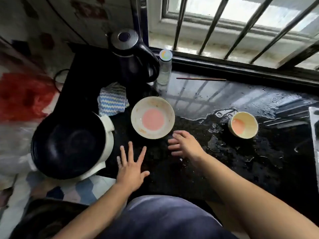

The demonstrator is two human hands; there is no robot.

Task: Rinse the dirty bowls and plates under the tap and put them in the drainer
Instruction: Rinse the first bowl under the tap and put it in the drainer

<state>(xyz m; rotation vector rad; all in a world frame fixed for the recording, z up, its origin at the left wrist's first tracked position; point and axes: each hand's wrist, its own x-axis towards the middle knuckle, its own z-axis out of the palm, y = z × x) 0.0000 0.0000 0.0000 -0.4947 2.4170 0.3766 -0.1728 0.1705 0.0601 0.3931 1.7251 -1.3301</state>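
A wide cream bowl [152, 117] with a pink bottom and food stains on its wall sits on the black wet counter [215, 166]. A smaller cream bowl [243, 125] with an orange-pink inside stands to its right. My left hand [131, 167] hovers flat over the counter below the wide bowl, fingers spread, holding nothing. My right hand [185, 144] is just below and right of the wide bowl's rim, fingers apart and empty, not touching it. No tap or drainer shows.
A black pot in a white cooker [69, 145] stands at the left. Behind the bowls are a black kettle [134, 57], a clear bottle [164, 68], a striped cloth [113, 99] and chopsticks [201, 79]. A metal sink edge [315, 121] shows far right. Barred window behind.
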